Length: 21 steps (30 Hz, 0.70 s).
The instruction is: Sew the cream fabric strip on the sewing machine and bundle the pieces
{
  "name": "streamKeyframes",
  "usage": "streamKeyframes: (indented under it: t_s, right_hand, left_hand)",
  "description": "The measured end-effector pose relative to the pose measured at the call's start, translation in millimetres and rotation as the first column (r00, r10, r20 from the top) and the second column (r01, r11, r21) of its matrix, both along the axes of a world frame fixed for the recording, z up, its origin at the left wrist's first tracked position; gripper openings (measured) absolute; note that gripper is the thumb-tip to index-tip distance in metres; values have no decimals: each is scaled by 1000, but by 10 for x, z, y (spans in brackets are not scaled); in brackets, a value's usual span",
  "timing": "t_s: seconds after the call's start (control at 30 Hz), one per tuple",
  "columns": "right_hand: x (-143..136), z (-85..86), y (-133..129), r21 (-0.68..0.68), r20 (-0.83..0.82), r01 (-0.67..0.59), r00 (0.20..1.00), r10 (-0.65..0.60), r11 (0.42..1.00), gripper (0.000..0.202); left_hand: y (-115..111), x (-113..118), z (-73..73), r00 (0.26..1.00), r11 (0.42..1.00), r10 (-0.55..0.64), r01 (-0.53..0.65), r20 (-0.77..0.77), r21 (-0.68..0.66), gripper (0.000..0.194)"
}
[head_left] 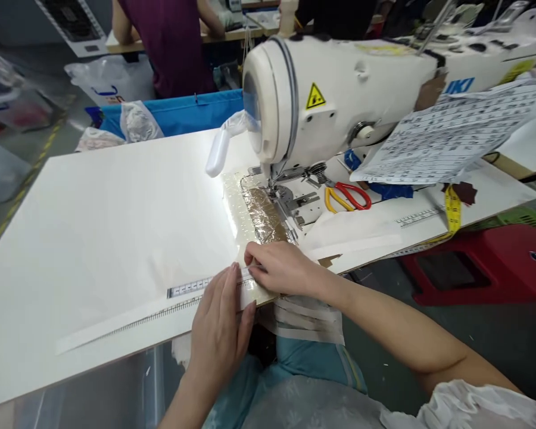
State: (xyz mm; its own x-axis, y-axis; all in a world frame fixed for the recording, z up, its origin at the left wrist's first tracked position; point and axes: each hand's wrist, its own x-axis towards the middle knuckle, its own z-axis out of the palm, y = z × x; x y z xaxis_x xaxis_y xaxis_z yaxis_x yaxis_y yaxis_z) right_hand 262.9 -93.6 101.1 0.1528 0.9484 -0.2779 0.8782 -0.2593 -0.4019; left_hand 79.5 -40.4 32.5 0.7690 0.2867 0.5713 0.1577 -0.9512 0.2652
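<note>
Left hand (221, 325) flat, fingers together and stretched, pressing down on the white strip (129, 319) at the near edge of the bench (93, 226). Right hand (282, 268) curled over the same strip just right of it, fingertips pinching or pinning its end near the ruler tape (192, 288) stuck to the bench; whether pinching or only pressing, cannot tell. Strip lying along the near edge, running left from the hands, with a dotted or toothed line along it. Just beyond the right hand, a shiny taped plate (263, 214) leading to the presser foot (279, 193) of the sewing machine (339, 89).

Best done, by the look of it: keeping the strip end square to the ruler marks, flat under the left palm with no slack, fingertips well near of the needle.

More white strips (304, 319) hanging off the bench edge under the right wrist; count and length hidden. Needle itself too small to make out. Scissors (346, 196) with red and yellow handles right of the foot, blades partly hidden under a printed sheet (451, 131). Yellow tape measure (451, 214) draped over the right edge. Far behind, a person in a dark top (174, 42), cut off at the top of the frame. Text on the sheet unreadable.
</note>
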Motion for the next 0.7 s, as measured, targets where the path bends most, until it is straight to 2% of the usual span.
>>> streamKeyframes:
  t_s: [0.13,0.23,0.4,0.53,0.7]
  right_hand:
    - [-25,18,-34,-14,23,31,999,-31,999,12]
    - [15,-18,-113,52,-30,98,995,-97,994,5]
    - [238,-120,-371,141,-127,232,968,-215,962,8]
    - [458,-163,-572,178,-168,302,947,-274,936,4]
    - [635,-146,-735,161,-123,360,931,-343,919,9]
  left_hand:
    - [-24,103,-87,999,996,47,-46,-17,71,61]
    - [-36,114,-114,996,987,79,-72,-41,146,54]
    - [-92,155,-126,987,969,146,-129,-64,209,44]
    - [-111,170,-122,983,967,168,-149,-77,205,40]
    - [-103,164,-108,981,965,174,-153,-82,215,39]
